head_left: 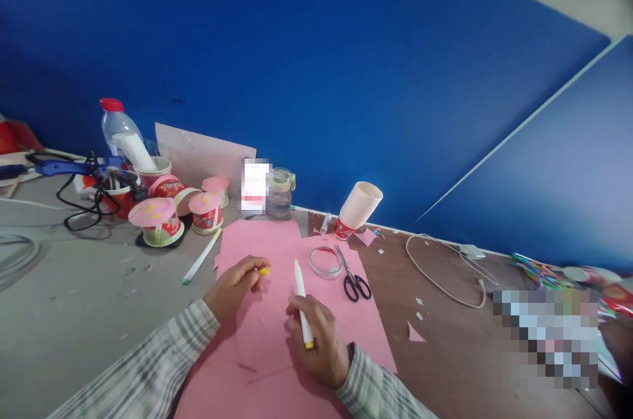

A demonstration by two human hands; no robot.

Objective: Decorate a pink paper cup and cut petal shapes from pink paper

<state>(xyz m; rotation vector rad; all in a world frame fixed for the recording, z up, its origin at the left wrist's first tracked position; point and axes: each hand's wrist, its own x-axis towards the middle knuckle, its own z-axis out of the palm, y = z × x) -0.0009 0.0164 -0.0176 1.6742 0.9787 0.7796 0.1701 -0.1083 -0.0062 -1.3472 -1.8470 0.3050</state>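
Observation:
Between the thumb and fingers of my left hand (241, 279) is a small yellow marker cap (264, 271). My right hand (319, 338) grips a white felt-tip marker (301, 287), its uncapped yellow tip pointing away from me and its yellow end near my palm. Both hands are over pink paper sheets (270, 320) on the table. Just beyond my right hand lie a roll of clear tape (325, 262) and scissors with black handles (357, 286). To the left of my left hand rests another white marker with a green end (202, 257).
A leaning stack of paper cups (361, 204) stands at the back, near a glass jar (281, 194). Several decorated red cups with pink tops (157, 218) sit at the left, beside a clear bottle (119, 125). A white cable (440, 280) and paper scraps (415, 333) lie at the right.

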